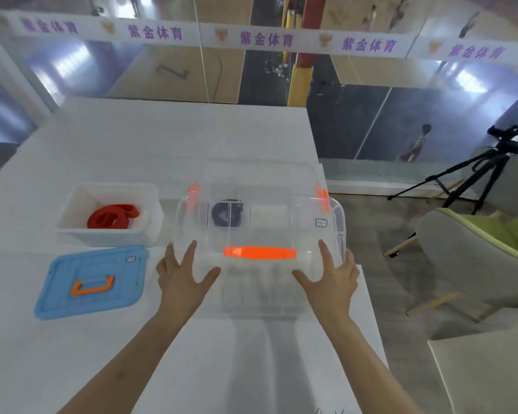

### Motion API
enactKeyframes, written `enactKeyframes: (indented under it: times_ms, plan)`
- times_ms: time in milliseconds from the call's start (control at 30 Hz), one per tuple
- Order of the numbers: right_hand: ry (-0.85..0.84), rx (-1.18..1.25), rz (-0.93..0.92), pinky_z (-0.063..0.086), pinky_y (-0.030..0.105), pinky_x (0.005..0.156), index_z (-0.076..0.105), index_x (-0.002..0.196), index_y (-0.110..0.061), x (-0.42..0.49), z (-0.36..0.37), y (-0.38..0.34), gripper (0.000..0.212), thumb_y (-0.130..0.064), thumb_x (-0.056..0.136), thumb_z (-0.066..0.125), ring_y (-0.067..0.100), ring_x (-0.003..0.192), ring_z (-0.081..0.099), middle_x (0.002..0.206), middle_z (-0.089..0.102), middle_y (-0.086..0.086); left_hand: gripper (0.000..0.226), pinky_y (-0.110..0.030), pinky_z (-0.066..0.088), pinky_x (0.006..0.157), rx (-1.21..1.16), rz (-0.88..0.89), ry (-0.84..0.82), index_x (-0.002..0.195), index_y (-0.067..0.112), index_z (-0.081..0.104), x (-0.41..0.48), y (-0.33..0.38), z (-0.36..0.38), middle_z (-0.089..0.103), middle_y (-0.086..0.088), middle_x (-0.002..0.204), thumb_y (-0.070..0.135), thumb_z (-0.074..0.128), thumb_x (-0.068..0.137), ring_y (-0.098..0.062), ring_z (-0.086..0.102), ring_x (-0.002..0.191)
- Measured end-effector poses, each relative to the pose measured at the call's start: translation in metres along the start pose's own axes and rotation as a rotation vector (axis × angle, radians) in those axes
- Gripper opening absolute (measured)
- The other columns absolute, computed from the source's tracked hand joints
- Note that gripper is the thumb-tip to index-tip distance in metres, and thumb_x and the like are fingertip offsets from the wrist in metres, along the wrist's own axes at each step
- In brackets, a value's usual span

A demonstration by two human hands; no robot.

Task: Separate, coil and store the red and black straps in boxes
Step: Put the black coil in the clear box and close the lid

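A coiled red strap (112, 216) lies inside an open white box (153, 216) at the left of the white table. A coiled black strap (228, 215) sits in a clear box (260, 297) in the middle, seen blurred through a clear lid (281, 222) with an orange handle (259, 253) and orange side clips. Both my hands hold that lid by its near edge, just above the clear box. My left hand (186, 273) grips its left corner and my right hand (332, 273) its right corner, fingers spread over the top.
A blue lid (57, 282) with an orange handle lies flat in front of the white box. The table's right edge runs close beside the clear box. A grey-green chair (476, 264) and a camera tripod (473, 180) stand on the floor to the right.
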State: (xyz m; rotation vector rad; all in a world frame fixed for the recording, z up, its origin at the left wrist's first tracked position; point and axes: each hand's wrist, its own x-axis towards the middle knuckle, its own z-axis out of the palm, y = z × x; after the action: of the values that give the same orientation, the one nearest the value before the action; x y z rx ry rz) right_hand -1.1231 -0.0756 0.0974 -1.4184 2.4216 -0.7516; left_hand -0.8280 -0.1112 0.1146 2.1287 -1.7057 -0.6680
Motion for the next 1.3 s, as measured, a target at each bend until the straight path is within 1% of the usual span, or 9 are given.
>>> enactKeyframes:
  times_ms: [133,300,500,633,700,767,933,1133,1300]
  plan:
    - [-0.056,-0.050,0.002,0.035,0.060,0.114,0.042,0.157,-0.041,0.059,-0.010,-0.038,0.092,-0.062,0.077,0.083,0.047,0.147,0.027,0.165,0.026,0.026,0.077,-0.058,0.022,0.123,-0.034,-0.013,-0.022,0.162,0.032,0.033,0.062,0.031,-0.027,0.013,-0.017,0.172,0.060,0.061,0.096,-0.040,0.009,0.156]
    - [-0.159,-0.103,0.004,0.032,0.056,0.116,0.039,0.156,-0.043,0.136,-0.013,-0.076,0.090,-0.068,0.079,0.077,0.044,0.146,0.028,0.163,0.028,0.020,0.076,-0.055,0.028,0.119,0.023,-0.017,-0.084,0.160,0.031,0.035,0.139,0.063,-0.047,0.023,-0.014,0.168,0.065,0.057,0.095,-0.039,0.017,0.153]
    - [-0.267,-0.169,0.003,0.030,0.055,0.117,0.034,0.158,-0.042,0.200,0.005,-0.091,0.089,-0.070,0.082,0.071,0.041,0.144,0.029,0.159,0.032,0.017,0.080,-0.054,0.028,0.119,0.087,-0.038,-0.199,0.162,0.030,0.030,0.199,0.074,-0.036,0.020,-0.012,0.169,0.067,0.054,0.096,-0.038,0.016,0.153]
    - [-0.334,-0.195,-0.003,0.027,0.056,0.120,0.036,0.158,-0.040,0.210,0.025,-0.082,0.082,-0.071,0.087,0.065,0.041,0.149,0.024,0.164,0.028,0.018,0.081,-0.056,0.024,0.125,0.034,-0.024,-0.270,0.164,0.034,0.024,0.216,0.062,-0.016,0.005,-0.008,0.174,0.063,0.057,0.096,-0.036,0.004,0.157]
    - [-0.323,-0.203,-0.031,0.023,0.056,0.122,0.039,0.157,-0.039,0.208,0.033,-0.077,0.079,-0.071,0.089,0.062,0.041,0.153,0.019,0.168,0.022,0.019,0.083,-0.056,0.024,0.125,0.075,0.000,-0.265,0.164,0.034,0.022,0.217,0.052,-0.007,-0.004,-0.008,0.175,0.063,0.058,0.095,-0.036,0.000,0.158]
    - [-0.295,-0.210,-0.044,0.023,0.056,0.123,0.040,0.157,-0.039,0.206,0.037,-0.075,0.077,-0.071,0.090,0.062,0.041,0.154,0.018,0.169,0.021,0.019,0.089,-0.056,0.023,0.125,0.126,0.025,-0.252,0.165,0.034,0.019,0.216,0.045,0.001,-0.009,-0.009,0.174,0.066,0.060,0.092,-0.036,-0.001,0.158]
    - [-0.264,-0.221,-0.048,0.025,0.055,0.122,0.040,0.156,-0.041,0.196,0.048,-0.064,0.077,-0.073,0.089,0.061,0.042,0.153,0.019,0.171,0.017,0.018,0.101,-0.057,0.018,0.125,0.204,0.063,-0.260,0.166,0.034,0.010,0.209,0.036,0.010,-0.016,-0.011,0.173,0.073,0.061,0.088,-0.039,-0.002,0.158]
    - [-0.264,-0.231,-0.052,0.023,0.056,0.123,0.036,0.158,-0.040,0.192,0.049,-0.062,0.076,-0.073,0.092,0.057,0.042,0.154,0.016,0.172,0.013,0.019,0.101,-0.057,0.016,0.125,0.243,0.074,-0.259,0.166,0.034,0.009,0.211,0.037,0.009,-0.017,-0.010,0.173,0.074,0.059,0.088,-0.040,-0.001,0.158]
    - [-0.293,-0.239,-0.059,0.022,0.056,0.123,0.034,0.159,-0.040,0.191,0.045,-0.065,0.077,-0.074,0.093,0.054,0.043,0.155,0.015,0.172,0.011,0.020,0.101,-0.056,0.018,0.127,0.272,0.057,-0.290,0.166,0.032,0.008,0.210,0.044,0.003,-0.022,-0.012,0.172,0.074,0.058,0.089,-0.041,0.000,0.159]
